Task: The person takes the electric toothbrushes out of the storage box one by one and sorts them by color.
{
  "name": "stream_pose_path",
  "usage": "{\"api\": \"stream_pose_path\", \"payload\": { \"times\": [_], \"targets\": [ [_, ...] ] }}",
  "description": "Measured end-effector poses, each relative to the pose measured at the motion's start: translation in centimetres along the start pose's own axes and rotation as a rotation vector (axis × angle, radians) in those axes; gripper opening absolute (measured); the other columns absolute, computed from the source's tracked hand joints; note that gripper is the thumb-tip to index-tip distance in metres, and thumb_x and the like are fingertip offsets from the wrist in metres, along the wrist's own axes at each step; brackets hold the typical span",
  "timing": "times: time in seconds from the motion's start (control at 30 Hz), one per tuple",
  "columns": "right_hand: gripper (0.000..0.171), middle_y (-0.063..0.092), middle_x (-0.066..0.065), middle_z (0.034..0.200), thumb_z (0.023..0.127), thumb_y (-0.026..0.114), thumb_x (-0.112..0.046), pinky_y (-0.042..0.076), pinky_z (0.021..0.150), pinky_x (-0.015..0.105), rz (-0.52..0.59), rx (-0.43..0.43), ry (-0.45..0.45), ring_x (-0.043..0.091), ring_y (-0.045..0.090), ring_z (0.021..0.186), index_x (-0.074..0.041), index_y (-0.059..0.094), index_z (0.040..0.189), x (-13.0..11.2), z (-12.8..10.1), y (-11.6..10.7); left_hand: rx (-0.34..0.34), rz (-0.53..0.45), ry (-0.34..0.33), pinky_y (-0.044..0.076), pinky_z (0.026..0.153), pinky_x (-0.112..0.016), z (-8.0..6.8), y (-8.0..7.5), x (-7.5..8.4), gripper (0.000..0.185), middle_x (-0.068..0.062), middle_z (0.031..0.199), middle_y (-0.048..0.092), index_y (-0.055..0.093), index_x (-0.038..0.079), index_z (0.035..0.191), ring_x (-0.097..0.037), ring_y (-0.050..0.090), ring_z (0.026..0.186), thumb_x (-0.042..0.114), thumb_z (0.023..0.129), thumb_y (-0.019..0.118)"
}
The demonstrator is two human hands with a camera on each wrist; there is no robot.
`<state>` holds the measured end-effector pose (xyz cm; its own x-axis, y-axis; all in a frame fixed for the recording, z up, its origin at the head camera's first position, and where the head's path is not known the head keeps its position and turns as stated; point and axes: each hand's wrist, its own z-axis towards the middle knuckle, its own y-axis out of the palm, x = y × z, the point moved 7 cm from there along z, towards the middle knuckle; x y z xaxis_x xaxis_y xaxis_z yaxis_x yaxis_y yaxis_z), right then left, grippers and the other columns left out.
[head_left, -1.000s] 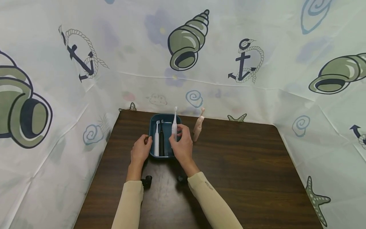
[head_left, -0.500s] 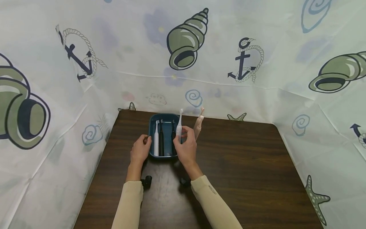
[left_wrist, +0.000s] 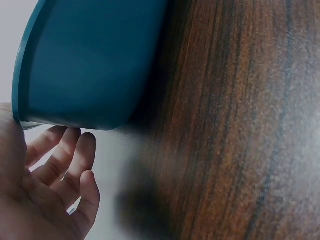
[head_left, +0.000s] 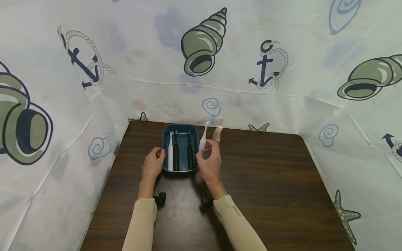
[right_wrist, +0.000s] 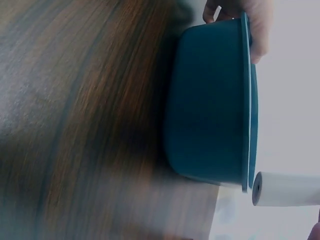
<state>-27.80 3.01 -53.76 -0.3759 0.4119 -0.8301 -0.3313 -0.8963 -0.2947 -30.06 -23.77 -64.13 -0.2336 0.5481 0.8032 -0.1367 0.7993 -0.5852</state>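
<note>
A dark blue bin (head_left: 183, 150) stands at the back of the table. Its left rim is held by my left hand (head_left: 153, 164), thumb over the edge and fingers against the outer wall. Just right of the bin, my right hand (head_left: 209, 165) pinches a white electric toothbrush (head_left: 202, 143), head up and leaning right. The lower end of its handle (right_wrist: 285, 189) shows above the rim in the right wrist view. Inside the bin are a white electric toothbrush (head_left: 170, 155), a black one (head_left: 176, 153) and another black one (head_left: 190, 153) on the right.
A pink electric toothbrush (head_left: 217, 134) stands on the table behind my right hand, partly hidden by it. Dark wooden table top (head_left: 267, 181) stretches to the right. A patterned white curtain (head_left: 150, 52) encloses the back and sides.
My right hand has moved the white electric toothbrush from over the bin's right part to outside its right wall. The right black toothbrush has come into view. My left hand stays on the rim.
</note>
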Motion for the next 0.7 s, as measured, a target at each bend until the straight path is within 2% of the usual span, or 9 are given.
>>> {"api": "stream_pose_path", "payload": {
  "times": [0.17, 0.43, 0.7],
  "targets": [
    [0.045, 0.063, 0.010, 0.121, 0.094, 0.075, 0.000, 0.055, 0.087, 0.041, 0.011, 0.007, -0.020, 0.029, 0.062, 0.101, -0.009, 0.060, 0.135, 0.2, 0.0, -0.5, 0.004, -0.002, -0.001, 0.046, 0.096, -0.061, -0.1, 0.0, 0.0, 0.054, -0.009, 0.127, 0.070, 0.061, 0.019, 0.143, -0.035, 0.064, 0.111, 0.058, 0.111, 0.043],
    [0.046, 0.062, 0.013, 0.119, 0.093, 0.076, 0.005, 0.056, 0.084, 0.053, 0.067, 0.024, -0.045, 0.035, 0.062, 0.097, -0.007, 0.061, 0.134, 0.6, 0.0, -0.8, 0.003, 0.011, -0.005, 0.046, 0.094, -0.058, -0.2, 0.1, -0.1, 0.055, -0.007, 0.126, 0.070, 0.061, 0.020, 0.144, -0.033, 0.064, 0.107, 0.059, 0.111, 0.042],
    [0.045, 0.062, 0.013, 0.118, 0.093, 0.076, 0.002, 0.059, 0.083, 0.052, 0.034, 0.046, -0.040, 0.034, 0.064, 0.098, -0.008, 0.060, 0.135, 1.5, -0.1, -1.7, 0.006, 0.006, 0.002, 0.046, 0.091, -0.057, -0.1, 0.0, 0.0, 0.051, -0.008, 0.123, 0.069, 0.062, 0.020, 0.142, -0.034, 0.064, 0.105, 0.056, 0.112, 0.043]
  ]
}}
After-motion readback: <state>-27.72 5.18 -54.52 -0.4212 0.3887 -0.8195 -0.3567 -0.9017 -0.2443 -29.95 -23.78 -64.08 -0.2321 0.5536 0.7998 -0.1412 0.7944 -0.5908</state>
